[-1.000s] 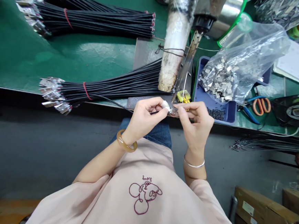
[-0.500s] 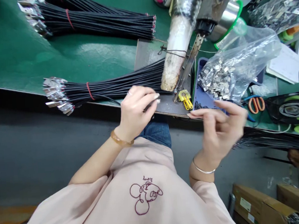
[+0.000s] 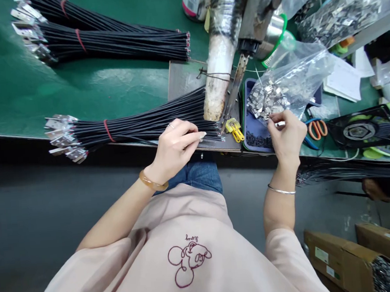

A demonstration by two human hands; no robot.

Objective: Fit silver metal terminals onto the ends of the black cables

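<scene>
My left hand [image 3: 176, 148] is closed in a pinch around a black cable [image 3: 143, 141] that runs out along the near side of a cable bundle [image 3: 152, 118]. A red band ties this bundle, and flat metal terminals [image 3: 66, 137] stick out at its left end. At the blue tray [image 3: 251, 122], the fingertips of my right hand [image 3: 287, 136] are pinched at the edge of a pile of small metal pieces [image 3: 266, 99] spilling from a clear plastic bag [image 3: 305, 70]. A silvery piece shows between the fingers, partly covered by them. Tiny black parts [image 3: 257, 139] lie in the tray's near corner.
A white wrapped nozzle [image 3: 215, 86] and a metal rod [image 3: 234, 93] slant down over the bundle's right end. Close by lies a yellow tool [image 3: 234, 130]. More banded cables [image 3: 116, 44] lie at the back left. Orange-handled scissors [image 3: 317, 129] and a black fan [image 3: 362, 128] are rightward.
My right hand has moved from in front of the tray up to the metal pieces, its fingers now pinched there. The left hand stays by the bundle. The whole view has shifted slightly.
</scene>
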